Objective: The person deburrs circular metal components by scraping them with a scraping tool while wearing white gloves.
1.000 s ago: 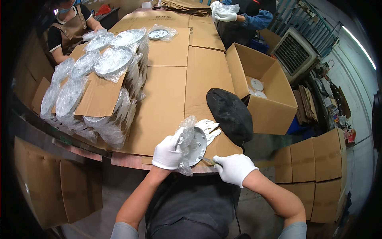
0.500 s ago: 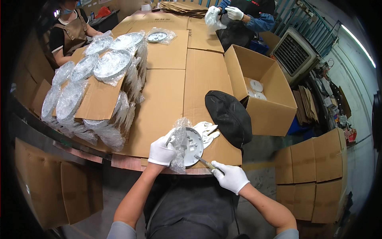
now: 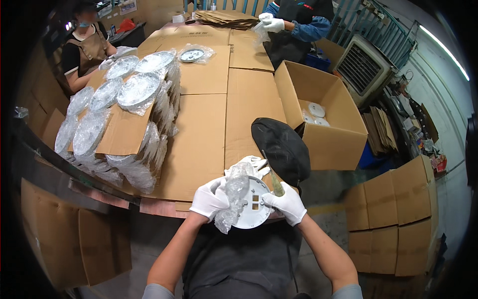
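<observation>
Watching this from my end, the thing bugging me is the right hand (image 3: pixel 287 202) doing two jobs. It's got the thin tool (image 3: pixel 277 185) tucked in its grip, shaft pointing to the far side, and its thumb is pinching the right rim of the white disc (image 3: pixel 256 214). If that pinch rolls, I reckon the shaft could swing round and scratch the disc or poke the other hand.

The disc sits between both hands, with its near part out past the table's (image 3: pixel 169 206) near edge. A slip there could mean a drop, and I'd blame the slick clear wrap (image 3: pixel 234 197) bunched over its left side. Left hand (image 3: pixel 210 199) has its fingers curled in on that wrap; can't tell whether they reach the disc underneath.

Pose-wise: both forearms come in from the near side, angled inward, wrists fairly straight, right fingers narrow, undersides hidden.
</observation>
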`<state>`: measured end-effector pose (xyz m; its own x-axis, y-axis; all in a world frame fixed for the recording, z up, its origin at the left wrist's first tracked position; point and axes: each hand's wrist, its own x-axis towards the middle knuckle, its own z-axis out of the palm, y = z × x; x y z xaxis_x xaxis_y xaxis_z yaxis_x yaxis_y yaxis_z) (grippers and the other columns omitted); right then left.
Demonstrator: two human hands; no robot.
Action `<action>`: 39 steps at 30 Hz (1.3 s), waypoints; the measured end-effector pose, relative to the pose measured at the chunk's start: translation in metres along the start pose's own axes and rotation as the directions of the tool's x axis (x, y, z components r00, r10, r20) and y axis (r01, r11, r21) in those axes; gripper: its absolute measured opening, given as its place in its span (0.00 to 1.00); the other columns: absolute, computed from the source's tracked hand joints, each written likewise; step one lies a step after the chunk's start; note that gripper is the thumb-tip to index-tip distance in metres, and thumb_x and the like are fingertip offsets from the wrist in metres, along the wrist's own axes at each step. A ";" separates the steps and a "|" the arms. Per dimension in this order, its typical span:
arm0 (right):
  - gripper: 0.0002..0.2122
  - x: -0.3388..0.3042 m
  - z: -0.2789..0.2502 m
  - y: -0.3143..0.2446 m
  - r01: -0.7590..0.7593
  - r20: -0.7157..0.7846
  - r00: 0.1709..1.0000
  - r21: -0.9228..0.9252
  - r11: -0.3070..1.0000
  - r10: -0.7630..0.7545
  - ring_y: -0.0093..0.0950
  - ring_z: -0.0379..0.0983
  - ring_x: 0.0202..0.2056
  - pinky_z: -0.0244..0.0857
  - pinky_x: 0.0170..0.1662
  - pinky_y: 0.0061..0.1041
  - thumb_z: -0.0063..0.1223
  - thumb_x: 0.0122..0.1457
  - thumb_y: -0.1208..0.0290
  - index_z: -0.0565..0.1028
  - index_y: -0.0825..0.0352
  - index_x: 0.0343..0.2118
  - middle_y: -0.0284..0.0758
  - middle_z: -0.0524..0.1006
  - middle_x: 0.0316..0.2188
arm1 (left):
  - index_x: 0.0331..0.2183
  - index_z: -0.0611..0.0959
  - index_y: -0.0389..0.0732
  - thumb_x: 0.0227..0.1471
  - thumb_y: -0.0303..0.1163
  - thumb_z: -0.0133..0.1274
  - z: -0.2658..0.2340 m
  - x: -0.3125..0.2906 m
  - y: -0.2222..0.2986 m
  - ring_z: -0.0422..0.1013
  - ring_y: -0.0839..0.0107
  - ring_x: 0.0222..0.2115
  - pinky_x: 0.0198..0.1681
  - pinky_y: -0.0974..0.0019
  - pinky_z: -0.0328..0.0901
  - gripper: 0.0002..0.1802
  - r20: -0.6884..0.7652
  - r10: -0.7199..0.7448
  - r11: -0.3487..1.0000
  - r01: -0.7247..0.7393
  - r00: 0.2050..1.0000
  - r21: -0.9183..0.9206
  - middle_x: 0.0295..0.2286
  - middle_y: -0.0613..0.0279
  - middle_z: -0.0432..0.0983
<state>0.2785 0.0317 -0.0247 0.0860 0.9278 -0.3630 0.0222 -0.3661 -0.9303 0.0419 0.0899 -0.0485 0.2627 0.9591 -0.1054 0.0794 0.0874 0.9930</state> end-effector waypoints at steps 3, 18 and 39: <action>0.13 -0.004 -0.002 0.006 0.060 -0.056 0.997 0.082 0.995 -0.055 0.18 0.76 0.26 0.69 0.24 0.17 0.64 0.53 0.70 0.71 0.69 0.36 0.33 0.78 0.26 | 0.49 0.78 0.28 0.57 0.23 0.48 -0.005 0.005 -0.021 0.72 0.77 0.39 0.45 0.73 0.67 0.18 -0.060 -0.023 0.995 0.017 0.998 -0.096 0.39 0.58 0.79; 0.22 -0.024 0.033 0.027 0.070 -0.151 0.981 -0.308 0.949 -0.122 0.30 0.79 0.27 0.72 0.30 0.27 0.62 0.56 0.54 0.74 0.71 0.41 0.41 0.80 0.30 | 0.54 0.75 0.35 0.52 0.22 0.46 0.014 0.001 -0.046 0.80 0.64 0.38 0.40 0.63 0.71 0.25 -0.438 0.229 0.973 -0.199 0.869 0.112 0.37 0.46 0.82; 0.09 -0.025 0.020 -0.067 0.324 0.324 0.946 -0.946 -0.006 -0.022 0.41 0.77 0.23 0.70 0.27 0.40 0.49 0.60 0.65 0.74 0.59 0.41 0.41 0.78 0.21 | 0.50 0.81 0.51 0.47 0.22 0.53 0.006 0.001 0.006 0.76 0.55 0.24 0.30 0.58 0.71 0.27 -0.115 0.428 0.691 -0.242 0.897 0.682 0.24 0.52 0.78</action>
<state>0.2551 0.0343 0.0462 -0.2416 0.9090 -0.3396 0.9701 0.2345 -0.0624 0.0483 0.0898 -0.0434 0.1590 0.9282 0.3363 0.6466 -0.3553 0.6750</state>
